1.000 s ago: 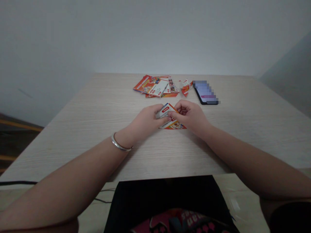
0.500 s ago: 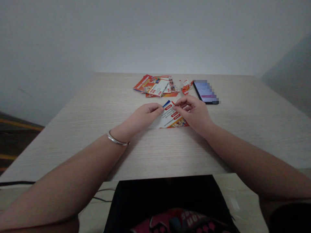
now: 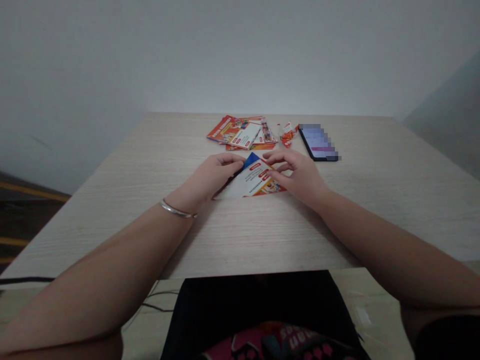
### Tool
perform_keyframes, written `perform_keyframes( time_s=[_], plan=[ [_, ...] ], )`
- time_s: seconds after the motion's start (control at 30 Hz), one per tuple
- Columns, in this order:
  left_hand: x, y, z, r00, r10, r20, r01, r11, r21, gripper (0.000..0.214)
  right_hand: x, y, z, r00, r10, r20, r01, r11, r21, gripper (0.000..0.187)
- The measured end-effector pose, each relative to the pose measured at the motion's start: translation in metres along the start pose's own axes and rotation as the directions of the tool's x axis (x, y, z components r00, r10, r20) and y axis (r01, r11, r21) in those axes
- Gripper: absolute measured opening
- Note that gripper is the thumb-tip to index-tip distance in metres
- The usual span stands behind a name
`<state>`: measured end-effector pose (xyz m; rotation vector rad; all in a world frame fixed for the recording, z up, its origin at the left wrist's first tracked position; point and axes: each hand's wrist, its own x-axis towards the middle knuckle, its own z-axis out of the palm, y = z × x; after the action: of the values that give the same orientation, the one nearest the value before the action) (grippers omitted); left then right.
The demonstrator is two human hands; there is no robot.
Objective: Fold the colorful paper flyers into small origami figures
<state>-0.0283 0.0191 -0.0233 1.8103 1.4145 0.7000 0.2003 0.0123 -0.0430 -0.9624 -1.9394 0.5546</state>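
Note:
A printed paper flyer (image 3: 240,185), white with red labels, an orange picture strip and a blue corner, lies folded at an angle on the table between my hands. My left hand (image 3: 217,172) pinches its upper left edge between thumb and fingers. At the right edge is my right hand (image 3: 296,172), its thumb over the printed face and its fingers curved along the edge, loosely gripping it. The underside of the flyer and some fingertips are hidden.
Farther back lies a fanned pile of similar flyers (image 3: 230,132). To its right sit a small folded piece of red and white paper (image 3: 287,134) and a phone (image 3: 318,142) with its screen lit. The pale wooden table (image 3: 112,165) meets a wall behind.
My left hand has shifted left and slightly down, and more of the flyer's blue corner shows. My right thumb and index finger have spread farther apart along the right edge.

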Motion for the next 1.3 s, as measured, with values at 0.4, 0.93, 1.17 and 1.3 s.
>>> perform_keyframes(
  time_s=[0.4, 0.93, 1.17, 1.3],
  plan=[
    [0.012, -0.009, -0.007, 0.953, -0.099, -0.285, 0.129, 0.987, 0.091, 0.020, -0.002, -0.008, -0.009, 0.868, -0.336, 0.367, 0.339, 0.939, 0.058, 0.007],
    [0.005, -0.004, 0.004, 0.983, 0.177, -0.057, -0.183, 0.971, -0.150, 0.020, -0.003, -0.003, 0.001, 0.933, -0.030, 0.358, 0.028, 1.000, 0.011, 0.011],
    [-0.001, 0.005, 0.014, 0.979, 0.204, -0.013, -0.197, 0.923, -0.331, 0.026, 0.001, -0.016, 0.003, 0.998, -0.013, 0.067, 0.019, 0.995, -0.096, 0.009],
    [-0.001, 0.007, 0.013, 0.971, 0.236, -0.033, -0.235, 0.922, -0.308, 0.037, 0.003, -0.015, 0.003, 0.998, -0.062, -0.011, 0.059, 0.985, -0.165, 0.004]
  ],
)
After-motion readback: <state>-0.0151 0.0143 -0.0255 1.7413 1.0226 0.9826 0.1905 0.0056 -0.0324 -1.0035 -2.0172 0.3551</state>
